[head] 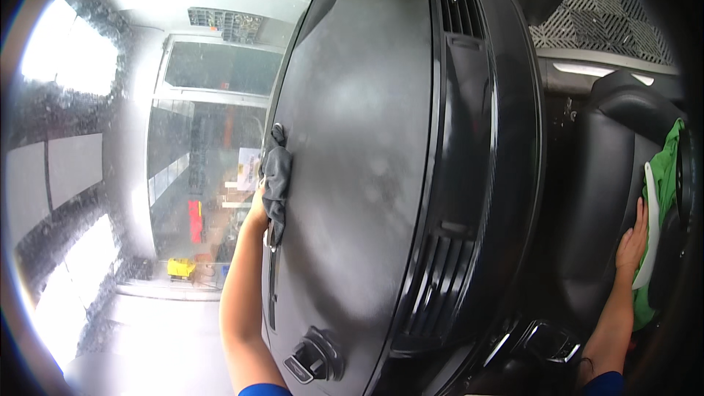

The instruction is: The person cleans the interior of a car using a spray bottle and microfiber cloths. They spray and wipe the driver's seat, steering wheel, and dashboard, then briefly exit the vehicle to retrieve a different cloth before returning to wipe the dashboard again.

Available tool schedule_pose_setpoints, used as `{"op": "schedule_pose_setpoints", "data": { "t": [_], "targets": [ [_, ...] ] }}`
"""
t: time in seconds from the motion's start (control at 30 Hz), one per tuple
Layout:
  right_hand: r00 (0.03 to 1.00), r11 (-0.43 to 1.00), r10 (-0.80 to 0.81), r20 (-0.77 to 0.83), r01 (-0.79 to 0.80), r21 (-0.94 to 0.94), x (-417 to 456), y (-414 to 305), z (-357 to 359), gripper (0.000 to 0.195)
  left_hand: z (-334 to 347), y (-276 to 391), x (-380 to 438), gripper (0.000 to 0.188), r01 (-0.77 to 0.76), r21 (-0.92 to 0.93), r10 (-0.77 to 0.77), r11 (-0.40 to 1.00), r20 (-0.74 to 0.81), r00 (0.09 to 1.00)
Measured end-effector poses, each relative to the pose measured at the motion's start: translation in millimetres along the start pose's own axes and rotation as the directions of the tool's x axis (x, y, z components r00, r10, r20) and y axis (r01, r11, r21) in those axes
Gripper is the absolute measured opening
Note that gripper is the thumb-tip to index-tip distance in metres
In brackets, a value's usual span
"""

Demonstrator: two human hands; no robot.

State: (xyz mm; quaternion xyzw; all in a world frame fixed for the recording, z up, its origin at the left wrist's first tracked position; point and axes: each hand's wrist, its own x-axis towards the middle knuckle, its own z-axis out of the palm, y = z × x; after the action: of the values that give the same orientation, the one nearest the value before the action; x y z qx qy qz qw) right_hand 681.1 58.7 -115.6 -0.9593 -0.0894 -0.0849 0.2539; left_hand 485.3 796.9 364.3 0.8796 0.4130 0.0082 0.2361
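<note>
My left hand [259, 203] reaches to the windshield edge of a black dashboard [352, 148] and grips a grey cloth [276, 176]. The cloth is bunched along the seam between dashboard and glass and covers most of my fingers. A small pale end of something [269, 239] pokes out beneath it. On the far right, my right hand [632, 239] lies flat with straight fingers against a black leather seat [599, 176]. Beside its fingers are a curved white plastic strip [652, 231] and a green cloth [668, 157]; part of the hand is hidden there.
A black holder [313, 360] stands on the dashboard's near end. Air vents [440, 280] line the dashboard's face. The centre console [550, 341] lies near my right forearm. Beyond the windshield [209, 137] is a workshop; grated floor tiles [605, 16] show past the door sill.
</note>
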Motion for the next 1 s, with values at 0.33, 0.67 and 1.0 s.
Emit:
{"op": "schedule_pose_setpoints", "data": {
  "t": [0.33, 0.67, 1.0],
  "targets": [
    [0.997, 0.999, 0.041, 0.062, -0.041, 0.012, -0.7, -10.4, 4.4, 0.062, 109.0, 280.7, 156.2, 0.054, -0.082, -0.303, 0.112, 0.949, 0.084, 0.990],
    [0.979, 0.990, 0.099, 0.180, -0.114, 0.079, -1.0, -16.7, 0.4, 0.063, 138.4, 336.8, 137.6, 0.065, -0.416, 0.265, 0.403, 0.870, 0.106, 0.909],
    [0.979, 0.982, 0.092, 0.180, -0.120, 0.149, 6.5, -27.7, -0.9, 0.071, 217.5, 469.6, 192.5, 0.062, -0.510, 0.535, 0.480, 0.674, 0.209, 0.852]
  ]
}}
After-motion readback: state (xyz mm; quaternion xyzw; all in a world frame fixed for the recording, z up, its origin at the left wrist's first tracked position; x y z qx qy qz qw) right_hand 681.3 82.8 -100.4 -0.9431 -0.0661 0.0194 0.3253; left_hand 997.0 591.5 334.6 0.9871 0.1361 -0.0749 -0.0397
